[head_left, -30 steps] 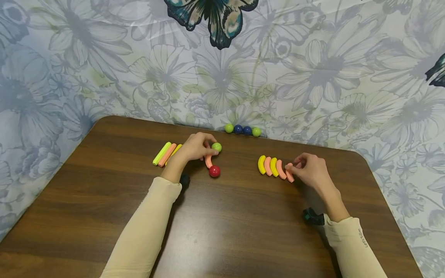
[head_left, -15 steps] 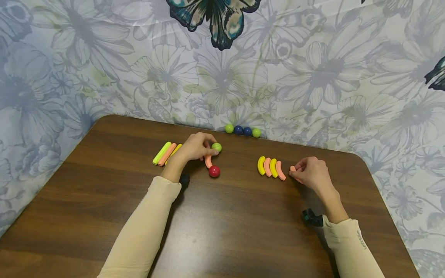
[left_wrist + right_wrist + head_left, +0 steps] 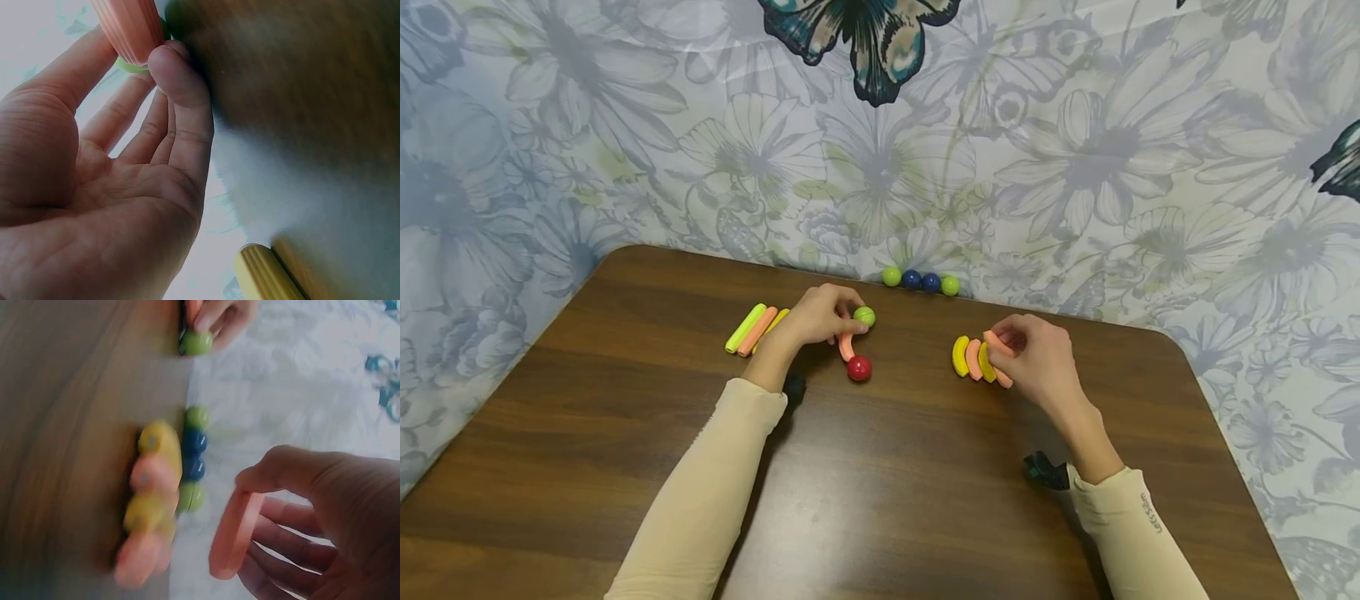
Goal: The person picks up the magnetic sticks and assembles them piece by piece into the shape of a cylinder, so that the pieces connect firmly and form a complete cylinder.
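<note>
My left hand [image 3: 818, 317] pinches a light-green ball [image 3: 866, 317] at the left-centre of the table. A curved pink stick [image 3: 846, 347] runs from that ball to a red ball [image 3: 860, 368]; the left wrist view shows the stick's ribbed side. My right hand [image 3: 1039, 354] holds another curved pink stick [image 3: 234, 537] between thumb and fingers, raised above a row of sticks. That row has a yellow curved stick [image 3: 960, 357], a pink one [image 3: 973, 361], a second yellow one [image 3: 987, 363] and a pink one [image 3: 1003, 379] partly hidden by the hand.
Straight sticks, a lime one [image 3: 746, 328], a pink one [image 3: 757, 332] and a yellow one [image 3: 778, 320] partly covered, lie beside my left wrist. Green and blue balls [image 3: 912, 279] line the back edge of the wooden table [image 3: 865, 500], against a patterned wall covering [image 3: 880, 167].
My right hand has picked the end pink curved stick off the row, drawn it right, then carried it left over the remaining sticks. The left hand stays at the green ball.
</note>
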Demonstrator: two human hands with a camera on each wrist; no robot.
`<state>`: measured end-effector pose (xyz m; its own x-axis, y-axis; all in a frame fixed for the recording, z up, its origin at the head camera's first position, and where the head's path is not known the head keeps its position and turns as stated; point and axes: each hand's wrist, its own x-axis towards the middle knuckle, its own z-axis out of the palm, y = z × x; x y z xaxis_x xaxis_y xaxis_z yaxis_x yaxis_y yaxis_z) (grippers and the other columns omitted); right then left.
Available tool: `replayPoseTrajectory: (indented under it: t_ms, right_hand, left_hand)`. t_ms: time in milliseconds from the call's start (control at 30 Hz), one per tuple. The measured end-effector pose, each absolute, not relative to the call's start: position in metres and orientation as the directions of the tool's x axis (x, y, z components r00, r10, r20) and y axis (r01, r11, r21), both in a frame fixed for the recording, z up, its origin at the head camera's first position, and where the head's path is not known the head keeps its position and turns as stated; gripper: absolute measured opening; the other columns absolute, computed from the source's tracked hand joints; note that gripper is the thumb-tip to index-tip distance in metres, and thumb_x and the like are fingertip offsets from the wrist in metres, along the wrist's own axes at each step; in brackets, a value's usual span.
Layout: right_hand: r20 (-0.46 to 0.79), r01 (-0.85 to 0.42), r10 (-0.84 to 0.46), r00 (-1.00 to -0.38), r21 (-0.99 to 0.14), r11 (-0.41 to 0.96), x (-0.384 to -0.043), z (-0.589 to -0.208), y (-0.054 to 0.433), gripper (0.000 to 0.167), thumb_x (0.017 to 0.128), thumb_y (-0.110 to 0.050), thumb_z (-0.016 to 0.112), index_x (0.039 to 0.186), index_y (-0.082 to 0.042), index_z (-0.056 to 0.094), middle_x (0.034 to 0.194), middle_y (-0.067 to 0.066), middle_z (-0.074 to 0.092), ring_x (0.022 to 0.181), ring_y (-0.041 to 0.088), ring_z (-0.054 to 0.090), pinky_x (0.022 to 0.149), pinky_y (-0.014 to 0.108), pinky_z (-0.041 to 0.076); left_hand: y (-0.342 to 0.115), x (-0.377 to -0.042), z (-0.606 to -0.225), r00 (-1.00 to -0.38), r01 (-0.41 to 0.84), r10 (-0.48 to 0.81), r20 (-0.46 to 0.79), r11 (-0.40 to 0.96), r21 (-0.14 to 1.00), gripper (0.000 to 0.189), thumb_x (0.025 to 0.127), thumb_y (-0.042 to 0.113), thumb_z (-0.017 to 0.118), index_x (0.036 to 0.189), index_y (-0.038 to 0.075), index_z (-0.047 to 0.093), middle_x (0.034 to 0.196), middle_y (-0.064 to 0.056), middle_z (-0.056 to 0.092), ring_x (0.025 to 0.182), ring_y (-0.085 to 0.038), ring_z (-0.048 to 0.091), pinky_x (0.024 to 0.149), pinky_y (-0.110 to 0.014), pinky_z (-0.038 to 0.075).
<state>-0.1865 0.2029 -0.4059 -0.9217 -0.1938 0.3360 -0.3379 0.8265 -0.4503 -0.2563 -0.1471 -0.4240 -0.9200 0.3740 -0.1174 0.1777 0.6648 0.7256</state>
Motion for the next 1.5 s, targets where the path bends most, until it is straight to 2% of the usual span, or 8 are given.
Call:
replayPoseTrajectory:
  t_ms: [267, 567, 800, 967, 1500]
  right_hand:
    - [0.35, -0.475, -0.338, -0.874, -0.461, 0.749, -0.193, -0.396, 0.143, 0.009, 0.09, -0.017, 0.083, 0.094, -0.01, 0.08, 0.086, 0.003, 0.072, 0.08, 0.021, 0.071, 0.075, 0.04, 0.059]
    - [0.254, -0.562, -0.507, -0.823, -0.484, 0.67, -0.186, -0.405, 0.09, 0.01, 0.092, -0.018, 0.084, 0.101, -0.013, 0.083, 0.092, -0.001, 0.074, 0.081, 0.012, 0.069, 0.075, 0.03, 0.058]
    - [0.203, -0.599, -0.574, -0.793, -0.428, 0.676, -0.18, -0.413, 0.086, 0.013, 0.09, -0.018, 0.086, 0.102, -0.013, 0.083, 0.093, -0.002, 0.072, 0.08, 0.013, 0.068, 0.074, 0.028, 0.056]
    - [0.16, -0.64, -0.64, -0.751, -0.415, 0.647, -0.178, -0.418, 0.086, 0.014, 0.093, -0.022, 0.083, 0.105, -0.014, 0.083, 0.094, -0.003, 0.07, 0.08, 0.014, 0.067, 0.074, 0.027, 0.055]
    - [0.223, -0.698, -0.679, -0.7, -0.414, 0.584, -0.176, -0.432, 0.081, 0.012, 0.094, -0.022, 0.082, 0.102, -0.014, 0.081, 0.094, -0.004, 0.072, 0.082, 0.013, 0.065, 0.074, 0.026, 0.054]
  left_hand:
    - [-0.153, -0.257, -0.423, -0.924, 0.182, 0.366, -0.106, 0.669, 0.721, 0.036, 0.093, 0.022, 0.083, 0.124, 0.008, 0.073, 0.084, -0.009, 0.067, 0.056, -0.015, 0.06, 0.055, -0.027, 0.054]
    - [-0.152, -0.258, -0.423, -0.925, 0.173, 0.362, -0.112, 0.668, 0.724, 0.035, 0.093, 0.023, 0.083, 0.123, 0.008, 0.073, 0.083, -0.007, 0.067, 0.057, -0.016, 0.061, 0.054, -0.027, 0.053]
    - [-0.147, -0.26, -0.42, -0.918, 0.169, 0.374, -0.134, 0.672, 0.721, 0.036, 0.095, 0.023, 0.081, 0.126, 0.009, 0.072, 0.085, -0.007, 0.067, 0.058, -0.018, 0.062, 0.055, -0.027, 0.053]
    - [-0.143, -0.261, -0.419, -0.914, 0.172, 0.382, -0.138, 0.672, 0.721, 0.036, 0.095, 0.023, 0.081, 0.127, 0.008, 0.072, 0.085, -0.007, 0.068, 0.058, -0.016, 0.062, 0.055, -0.026, 0.053]
    - [-0.144, -0.254, -0.423, -0.908, 0.216, 0.406, -0.098, 0.658, 0.721, 0.032, 0.093, 0.022, 0.083, 0.124, 0.013, 0.077, 0.079, -0.008, 0.069, 0.056, -0.015, 0.062, 0.055, -0.027, 0.053]
